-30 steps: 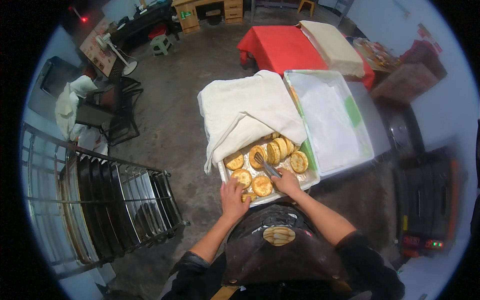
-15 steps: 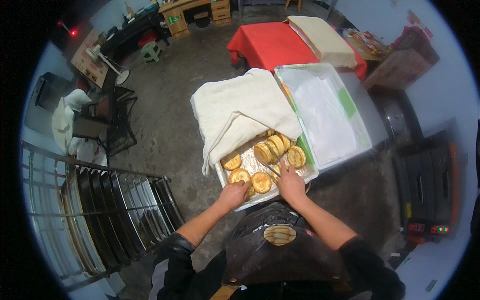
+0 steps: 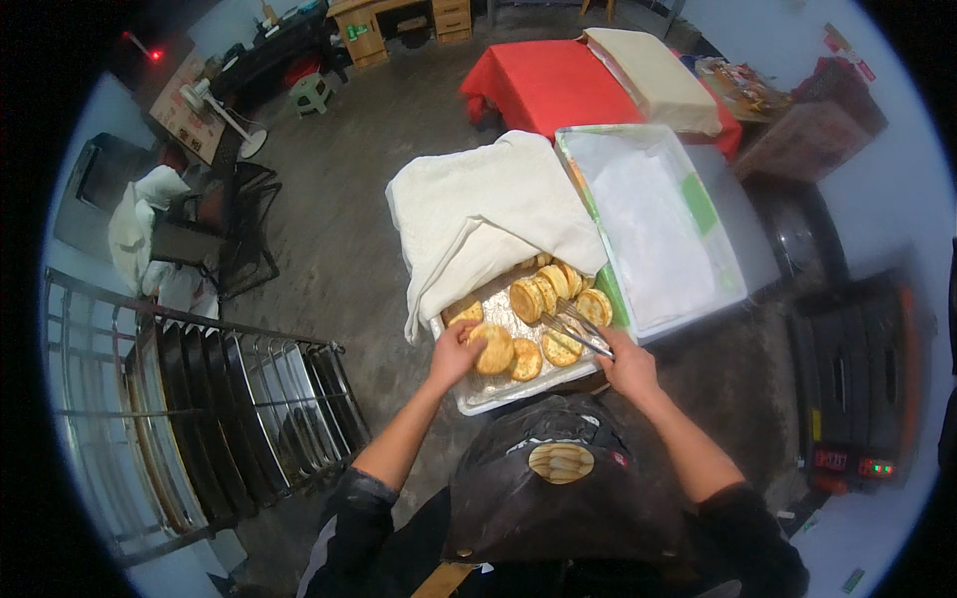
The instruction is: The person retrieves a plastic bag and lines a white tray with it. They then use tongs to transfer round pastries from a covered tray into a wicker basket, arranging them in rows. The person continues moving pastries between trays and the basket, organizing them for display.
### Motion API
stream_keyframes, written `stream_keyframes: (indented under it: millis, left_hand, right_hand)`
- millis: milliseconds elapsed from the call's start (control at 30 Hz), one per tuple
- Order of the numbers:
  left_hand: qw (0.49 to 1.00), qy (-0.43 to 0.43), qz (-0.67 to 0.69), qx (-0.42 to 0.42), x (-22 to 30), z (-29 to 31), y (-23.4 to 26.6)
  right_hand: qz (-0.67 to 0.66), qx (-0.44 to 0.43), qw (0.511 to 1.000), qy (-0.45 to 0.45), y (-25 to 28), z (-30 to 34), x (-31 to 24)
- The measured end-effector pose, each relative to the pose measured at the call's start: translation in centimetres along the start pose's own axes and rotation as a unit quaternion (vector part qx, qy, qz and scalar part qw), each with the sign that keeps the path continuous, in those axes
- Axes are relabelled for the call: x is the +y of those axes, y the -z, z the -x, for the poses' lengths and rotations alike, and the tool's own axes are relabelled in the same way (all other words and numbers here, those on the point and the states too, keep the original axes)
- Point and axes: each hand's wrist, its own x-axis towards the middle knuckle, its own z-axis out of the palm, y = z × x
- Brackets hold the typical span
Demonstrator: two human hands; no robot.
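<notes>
My left hand (image 3: pixel 456 357) is closed on the edge of a round golden flatbread (image 3: pixel 492 352), which it holds over the near left part of a shallow tray (image 3: pixel 480 405). In my right hand (image 3: pixel 630 365) are metal tongs (image 3: pixel 588 339), lying low across the near right side of the tray. Their tips are near a row of flatbreads standing on edge (image 3: pixel 538 291) and a stack at the right (image 3: pixel 595 307). Another flatbread (image 3: pixel 561 347) lies under the tongs, and one more (image 3: pixel 526 360) lies beside my left hand's bread. A cream cloth (image 3: pixel 488 199) covers the tray's far part.
To the right, a box lined with white paper (image 3: pixel 648 229) adjoins the tray. Beyond stands a table with a red cloth (image 3: pixel 543 85). A rack of baking trays (image 3: pixel 214 419) is at the left, a dark appliance (image 3: pixel 852 369) at the right. A green stool (image 3: pixel 310 94) stands farther off.
My left hand has moved slightly up and now holds a flatbread above the others. My right hand has shifted right with the tongs, showing the flatbread at the tray's near side.
</notes>
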Motion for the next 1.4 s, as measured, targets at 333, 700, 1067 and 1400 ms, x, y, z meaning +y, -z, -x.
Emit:
stream_keyframes:
  millis: [333,700,1067,1400]
  left_hand:
    - [0.952,0.147,0.137,0.229,-1.0,-4.9,-6.7]
    - [0.980,-0.011,0.014,0.198,-2.4,-5.8,-11.9]
    - [0.980,-0.008,0.057,0.191,-4.2,-9.0,-12.6]
    - [0.973,0.035,-0.002,0.229,-3.7,-8.4,-12.6]
  right_hand:
    - [-0.036,-0.044,0.997,-0.043,0.5,0.4,1.4]
    - [0.068,-0.114,0.987,0.089,-0.4,-3.7,3.4]
    - [0.182,-0.178,0.948,0.191,1.8,-11.5,2.4]
    - [0.143,-0.182,0.962,0.147,3.0,-10.0,3.0]
